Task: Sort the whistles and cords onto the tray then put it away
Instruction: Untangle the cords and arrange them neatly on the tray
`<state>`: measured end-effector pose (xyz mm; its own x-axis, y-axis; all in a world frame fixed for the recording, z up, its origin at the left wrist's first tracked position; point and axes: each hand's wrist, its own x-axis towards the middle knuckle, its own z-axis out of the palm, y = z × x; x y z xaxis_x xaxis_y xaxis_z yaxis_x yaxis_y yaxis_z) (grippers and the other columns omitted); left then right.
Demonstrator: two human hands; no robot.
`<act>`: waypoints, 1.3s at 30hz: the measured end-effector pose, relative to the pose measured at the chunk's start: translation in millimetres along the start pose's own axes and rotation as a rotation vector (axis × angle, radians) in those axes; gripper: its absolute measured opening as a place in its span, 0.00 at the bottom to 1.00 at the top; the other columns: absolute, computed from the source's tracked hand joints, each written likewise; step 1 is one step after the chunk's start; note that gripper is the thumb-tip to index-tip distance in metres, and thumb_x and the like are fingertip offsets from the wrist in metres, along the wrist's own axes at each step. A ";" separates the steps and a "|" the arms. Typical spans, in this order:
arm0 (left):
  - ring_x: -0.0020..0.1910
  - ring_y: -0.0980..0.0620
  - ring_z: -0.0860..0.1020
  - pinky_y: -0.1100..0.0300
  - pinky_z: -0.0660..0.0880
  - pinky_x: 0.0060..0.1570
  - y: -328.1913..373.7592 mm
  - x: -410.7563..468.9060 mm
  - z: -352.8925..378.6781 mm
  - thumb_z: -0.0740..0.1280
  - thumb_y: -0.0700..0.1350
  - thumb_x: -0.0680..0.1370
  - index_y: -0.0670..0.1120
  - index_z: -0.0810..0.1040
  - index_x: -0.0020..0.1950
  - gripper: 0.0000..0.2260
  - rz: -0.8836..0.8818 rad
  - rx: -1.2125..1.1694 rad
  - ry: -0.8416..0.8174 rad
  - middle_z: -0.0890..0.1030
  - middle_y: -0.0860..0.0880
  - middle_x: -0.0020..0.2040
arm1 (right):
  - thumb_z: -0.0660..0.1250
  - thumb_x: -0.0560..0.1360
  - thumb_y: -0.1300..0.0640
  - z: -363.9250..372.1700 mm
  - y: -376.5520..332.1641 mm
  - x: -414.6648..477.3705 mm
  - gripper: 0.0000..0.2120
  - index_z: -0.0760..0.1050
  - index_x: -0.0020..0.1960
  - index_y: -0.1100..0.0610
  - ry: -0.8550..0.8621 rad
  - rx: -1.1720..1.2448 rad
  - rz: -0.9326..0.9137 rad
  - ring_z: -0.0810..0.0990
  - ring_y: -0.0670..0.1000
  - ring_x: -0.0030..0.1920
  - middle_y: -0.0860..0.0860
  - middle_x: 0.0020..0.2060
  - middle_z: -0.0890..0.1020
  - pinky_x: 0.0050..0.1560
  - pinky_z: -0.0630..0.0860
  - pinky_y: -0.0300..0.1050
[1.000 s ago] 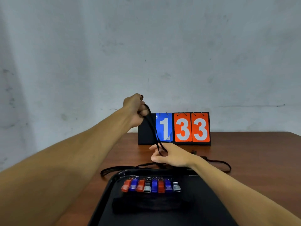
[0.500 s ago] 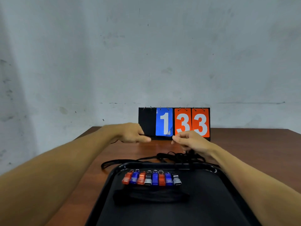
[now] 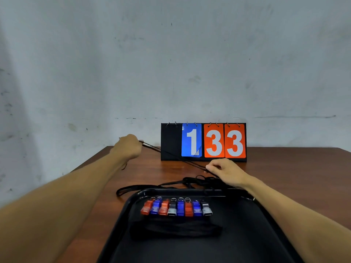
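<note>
Cord [image 3: 191, 163] taut between left hand [image 3: 127, 147] and right hand [image 3: 227, 171], both fingers clamped on it; scoreboard [image 3: 171, 143] reads "1 33".

Bare room: stained grey wall [image 3: 171, 63], wooden table [image 3: 288, 168], flip scoreboard [image 3: 203, 142].

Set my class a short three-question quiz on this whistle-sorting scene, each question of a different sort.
1. Count: how many whistles lie in the row on the tray?
2. What is stretched between the left hand and the right hand? A, black cord; B, red ribbon; C, chain.
3. Fill in: the scoreboard's two orange cards read __.
Key: 1, eight; 2, A; 3, 33.
</note>
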<state>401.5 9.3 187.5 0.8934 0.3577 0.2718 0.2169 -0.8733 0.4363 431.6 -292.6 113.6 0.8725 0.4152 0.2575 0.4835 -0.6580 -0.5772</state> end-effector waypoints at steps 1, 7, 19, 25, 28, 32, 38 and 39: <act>0.26 0.49 0.65 0.61 0.61 0.27 1.2 1.2 3.9 0.57 0.44 0.81 0.41 0.64 0.32 0.18 -0.072 -0.138 -0.038 0.67 0.45 0.28 | 0.62 0.79 0.52 0.0 0.7 1.3 0.06 0.77 0.47 0.50 0.020 0.023 0.003 0.77 0.43 0.45 0.45 0.42 0.79 0.45 0.69 0.31; 0.22 0.54 0.55 0.71 0.54 0.17 0.3 -2.6 21.5 0.53 0.38 0.81 0.45 0.62 0.35 0.14 -0.417 -0.878 -0.144 0.60 0.49 0.29 | 0.67 0.77 0.59 -4.7 3.9 4.3 0.04 0.79 0.44 0.55 0.206 0.206 0.075 0.81 0.44 0.36 0.50 0.37 0.83 0.36 0.74 0.29; 0.23 0.51 0.60 0.63 0.58 0.24 14.0 -23.3 15.9 0.57 0.42 0.78 0.45 0.63 0.37 0.09 -0.187 -0.775 -0.160 0.61 0.48 0.28 | 0.65 0.77 0.49 -1.4 -1.7 8.7 0.15 0.75 0.60 0.57 0.321 0.002 0.394 0.77 0.55 0.59 0.55 0.58 0.80 0.61 0.74 0.53; 0.24 0.53 0.61 0.64 0.59 0.24 47.7 -43.4 -7.9 0.58 0.51 0.81 0.46 0.66 0.36 0.16 0.172 -0.520 -0.380 0.63 0.50 0.28 | 0.54 0.82 0.46 4.6 -80.2 3.6 0.21 0.65 0.71 0.54 0.160 0.271 0.048 0.70 0.47 0.67 0.49 0.68 0.73 0.60 0.64 0.38; 0.23 0.52 0.61 0.65 0.60 0.24 59.0 -58.4 -26.4 0.58 0.50 0.80 0.46 0.67 0.34 0.16 0.240 -0.467 -0.398 0.63 0.50 0.26 | 0.46 0.81 0.40 9.3 -117.5 2.3 0.25 0.64 0.71 0.53 0.027 0.503 0.054 0.73 0.47 0.63 0.49 0.61 0.79 0.63 0.63 0.42; 0.23 0.53 0.62 0.64 0.61 0.26 61.3 -76.9 -50.4 0.58 0.44 0.78 0.46 0.68 0.34 0.12 0.262 -0.445 -0.400 0.64 0.48 0.28 | 0.42 0.80 0.37 18.1 -145.9 -3.9 0.26 0.71 0.63 0.50 -0.087 0.646 0.066 0.78 0.51 0.59 0.54 0.49 0.85 0.68 0.64 0.49; 0.22 0.53 0.62 0.63 0.61 0.26 41.5 -99.8 -82.5 0.59 0.50 0.80 0.45 0.68 0.35 0.15 0.223 -0.469 -0.344 0.64 0.50 0.26 | 0.46 0.78 0.34 -0.4 -170.2 -36.7 0.34 0.71 0.61 0.61 -0.282 0.909 0.139 0.81 0.56 0.34 0.57 0.36 0.81 0.43 0.79 0.49; 0.22 0.53 0.62 0.62 0.61 0.26 37.5 -103.3 -87.6 0.59 0.50 0.80 0.45 0.69 0.36 0.14 0.213 -0.481 -0.333 0.65 0.50 0.26 | 0.48 0.78 0.34 -3.9 -173.9 -42.3 0.33 0.71 0.61 0.62 -0.335 0.916 0.134 0.77 0.54 0.30 0.57 0.34 0.80 0.41 0.79 0.49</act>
<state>282.9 -31.4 251.0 0.9891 0.0013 0.1471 -0.1123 -0.6392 0.7608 310.9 -198.2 206.1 0.7828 0.6223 -0.0046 0.0175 -0.0294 -0.9994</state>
